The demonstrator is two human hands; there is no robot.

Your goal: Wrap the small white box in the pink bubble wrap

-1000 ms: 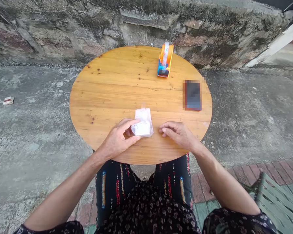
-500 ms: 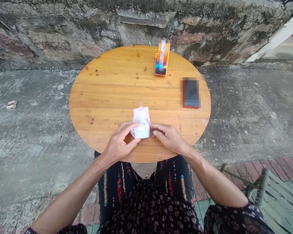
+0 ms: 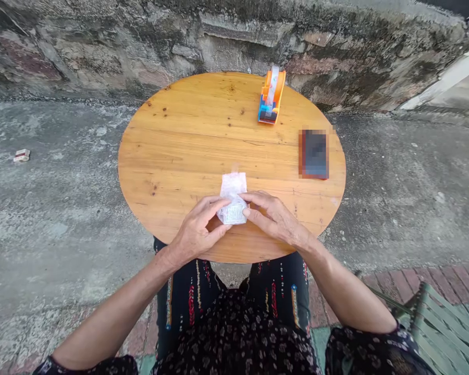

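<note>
A small boxy package (image 3: 234,213) in whitish, translucent wrap lies near the table's front edge. Its flat flap of wrap (image 3: 233,182) stretches away from me, with a clear strip of tape (image 3: 235,169) sticking out at the far end. My left hand (image 3: 197,226) grips the package's left side, fingers on top and thumb at the near edge. From the right, my right hand (image 3: 275,219) rests its fingertips on the package's top and its thumb against the right side. Farther back stands an orange and blue tape dispenser (image 3: 271,97) with a roll in it.
A dark rectangular thing with a red edge (image 3: 315,154), blurred out, lies at the right of the oval wooden table (image 3: 172,156). Behind rises a stone wall (image 3: 148,47). A green slatted chair (image 3: 441,323) stands at lower right; a small packet (image 3: 22,155) lies on the ground at left.
My right hand has come in from beside the package and now touches its top and right side. The left hand keeps its grip. The whole view has shifted slightly.
</note>
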